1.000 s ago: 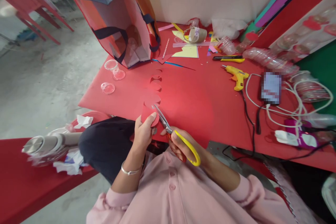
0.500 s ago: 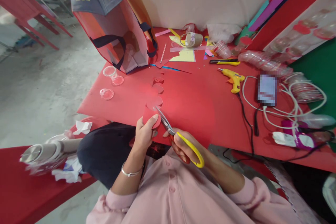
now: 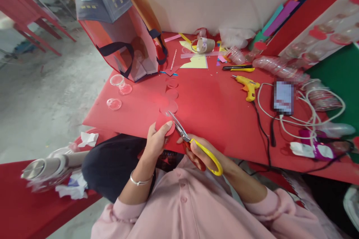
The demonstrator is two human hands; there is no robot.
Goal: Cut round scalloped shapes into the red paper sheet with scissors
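Observation:
My left hand point(image 3: 156, 141) pinches a red paper piece point(image 3: 165, 126) with rounded cut edges, just in front of the red table's near edge. My right hand point(image 3: 200, 153) grips yellow-handled scissors point(image 3: 193, 142), whose metal blades point up-left into the paper beside my left thumb. Several red cut-out circles point(image 3: 169, 101) lie in a row on the table beyond the blades.
A red and navy bag point(image 3: 120, 33) stands at the table's far left, with clear plastic cups point(image 3: 117, 89) beside it. A yellow glue gun point(image 3: 246, 86), a utility knife point(image 3: 238, 68), a phone point(image 3: 283, 96), white cables, paper scraps and a tape roll point(image 3: 204, 44) lie on the red table point(image 3: 218, 108).
Both hands with paper and scissors sit slightly further right and lower in view; the view has shifted a little. The blades stay in the paper.

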